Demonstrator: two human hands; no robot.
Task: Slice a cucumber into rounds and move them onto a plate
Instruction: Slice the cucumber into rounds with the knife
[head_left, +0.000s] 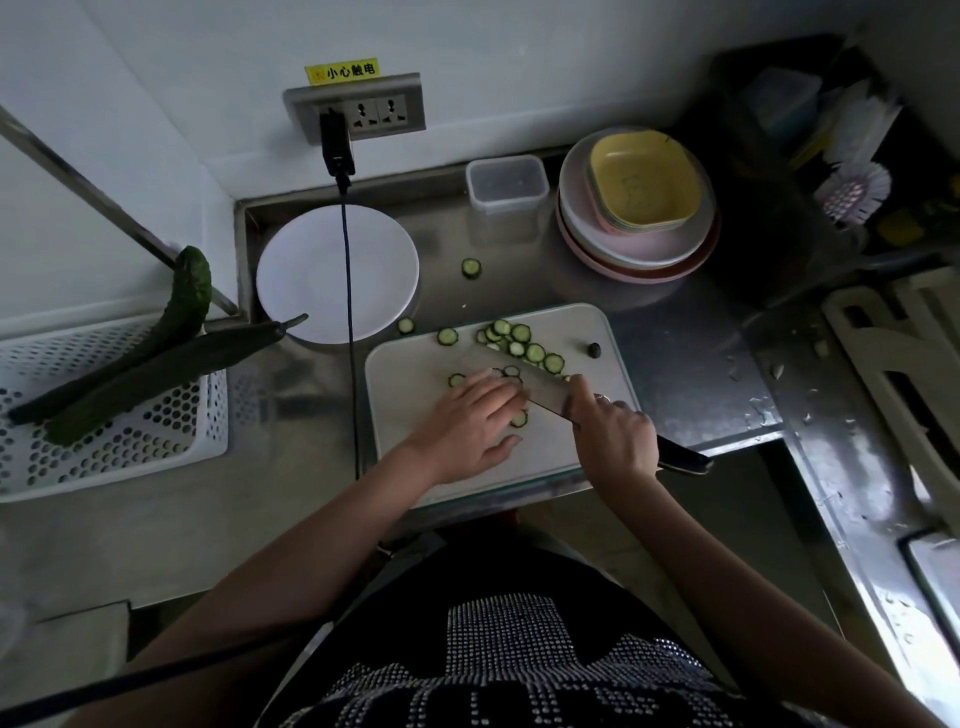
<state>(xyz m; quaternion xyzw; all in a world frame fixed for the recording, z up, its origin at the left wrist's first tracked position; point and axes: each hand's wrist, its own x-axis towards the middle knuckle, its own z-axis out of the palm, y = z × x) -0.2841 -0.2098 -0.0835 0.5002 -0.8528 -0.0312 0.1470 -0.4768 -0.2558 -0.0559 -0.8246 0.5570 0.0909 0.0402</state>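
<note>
A white cutting board lies in front of me with several cucumber rounds heaped at its far side and a dark end piece to the right. My right hand grips a knife by its black handle, the blade lying flat across the board. My left hand rests palm down on the board against the blade, fingers spread over some rounds; what lies under it is hidden. An empty white plate sits at the back left. Loose rounds lie on the steel counter.
Two whole cucumbers lie across a white perforated basket on the left. A black cable hangs from the wall socket over the plate. A clear lidded box and stacked dishes stand at the back; a brush at the right.
</note>
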